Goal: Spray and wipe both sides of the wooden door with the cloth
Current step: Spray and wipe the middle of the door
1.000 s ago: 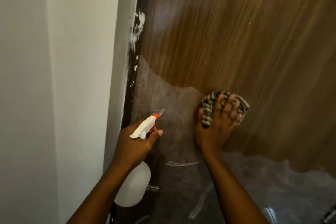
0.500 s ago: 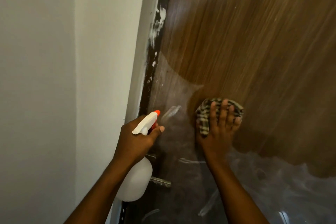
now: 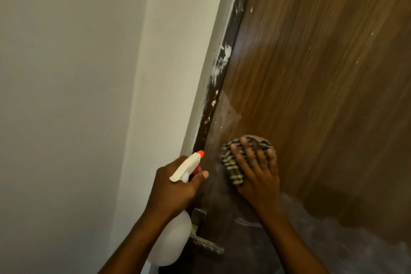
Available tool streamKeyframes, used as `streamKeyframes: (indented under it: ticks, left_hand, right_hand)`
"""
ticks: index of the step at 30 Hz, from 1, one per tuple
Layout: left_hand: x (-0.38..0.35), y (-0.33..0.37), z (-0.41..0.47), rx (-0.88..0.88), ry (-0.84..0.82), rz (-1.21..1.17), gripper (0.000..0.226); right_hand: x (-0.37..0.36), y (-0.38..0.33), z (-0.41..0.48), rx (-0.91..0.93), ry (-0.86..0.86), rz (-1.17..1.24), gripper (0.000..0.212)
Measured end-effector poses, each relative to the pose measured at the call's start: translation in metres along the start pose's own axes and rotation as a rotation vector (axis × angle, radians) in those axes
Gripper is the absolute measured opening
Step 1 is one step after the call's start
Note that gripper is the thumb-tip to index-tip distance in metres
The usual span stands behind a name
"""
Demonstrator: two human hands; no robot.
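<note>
The brown wooden door (image 3: 322,78) fills the right side of the view. Its lower part carries a cloudy plastic film. My right hand (image 3: 258,173) presses a striped checked cloth (image 3: 231,162) flat against the door, fingers spread over it. My left hand (image 3: 175,187) grips a white spray bottle (image 3: 171,240) by the neck, with its white trigger head and orange nozzle (image 3: 200,154) pointing at the door's left edge. The nozzle sits just left of the cloth.
A white wall (image 3: 77,95) and white-painted frame (image 3: 200,73) run along the left. The dark door edge (image 3: 220,78) is smeared with white paint. A metal door handle (image 3: 206,244) and its plate lie below my left hand.
The view has swung left and tilted. My right hand slid the cloth left, closer to the door's edge and the nozzle. My left hand keeps hold of the bottle.
</note>
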State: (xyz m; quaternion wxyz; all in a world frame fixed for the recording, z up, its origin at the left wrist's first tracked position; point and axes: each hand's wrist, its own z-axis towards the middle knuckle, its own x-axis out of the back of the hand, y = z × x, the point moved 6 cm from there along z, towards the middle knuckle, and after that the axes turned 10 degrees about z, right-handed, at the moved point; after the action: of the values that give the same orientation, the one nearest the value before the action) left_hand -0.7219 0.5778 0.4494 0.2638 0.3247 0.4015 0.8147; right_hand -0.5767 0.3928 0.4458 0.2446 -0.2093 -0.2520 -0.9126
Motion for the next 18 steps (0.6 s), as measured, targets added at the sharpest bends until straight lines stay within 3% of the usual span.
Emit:
streamKeyframes:
  ticks: [4, 8, 14, 16, 18]
  left_hand:
    - [0.005, 0.000, 0.000, 0.018, -0.005, -0.029, 0.039]
    - [0.007, 0.000, 0.004, 0.031, 0.013, 0.003, 0.039]
    - [0.001, -0.004, -0.008, 0.010, 0.014, -0.028, 0.043]
    - [-0.001, -0.010, -0.015, 0.044, -0.010, -0.035, 0.059]
    - [-0.001, -0.016, -0.019, 0.085, -0.024, -0.032, 0.059]
  right_hand:
    - [0.029, 0.003, 0.090, -0.231, 0.089, 0.018, 0.072]
    - [0.030, -0.022, 0.148, -0.202, 0.048, 0.027, 0.070]
    - [-0.030, -0.075, 0.049, 0.187, -0.118, 0.121, 0.063]
    - [-0.049, -0.082, -0.006, 0.210, -0.182, 0.131, 0.061]
    - [-0.058, -0.077, -0.045, 0.200, -0.210, 0.125, 0.063]
